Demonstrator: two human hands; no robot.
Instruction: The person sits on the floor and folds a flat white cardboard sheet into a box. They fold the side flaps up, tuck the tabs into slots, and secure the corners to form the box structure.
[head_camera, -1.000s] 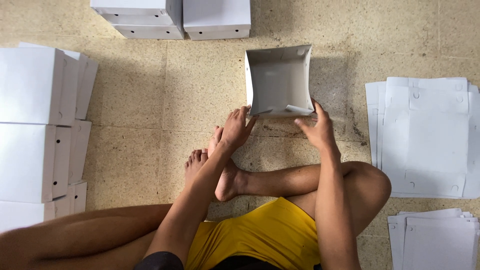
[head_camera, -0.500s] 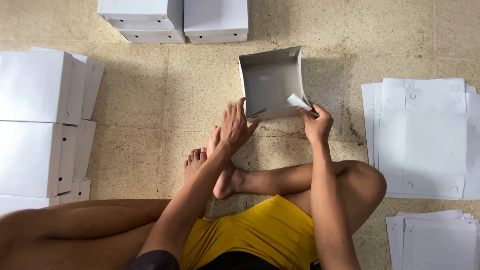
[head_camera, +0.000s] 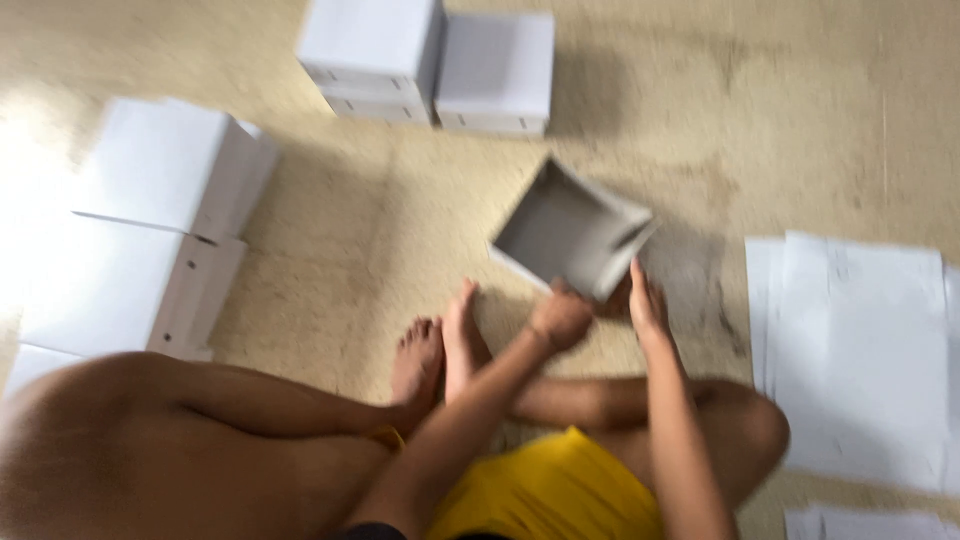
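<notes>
- Box (head_camera: 568, 232): grey inside, open side twd camera, tilted, held just above floor (head_camera: 420, 250), in front of crossed legs.
- L hand (head_camera: 562, 318): fingers curled shut on box's near lower edge.
- R hand (head_camera: 647, 300): flat agst box's right corner; fingers together, pointing up. Frame blurred, exact grip unclear.
- Stacks of white boxes (head_camera: 150, 230) at left, more (head_camera: 430, 65) at top.
- Flat white sheets (head_camera: 860, 350) at right, well apart from box.

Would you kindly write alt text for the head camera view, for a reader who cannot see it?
A person sitting cross-legged on a tan floor holds a half-folded grey cardboard box, tilted, with the left hand and right hand at its near edge. Finished white boxes stand ahead and at left; flat white cardboard sheets lie at right. The picture is motion-blurred.
</notes>
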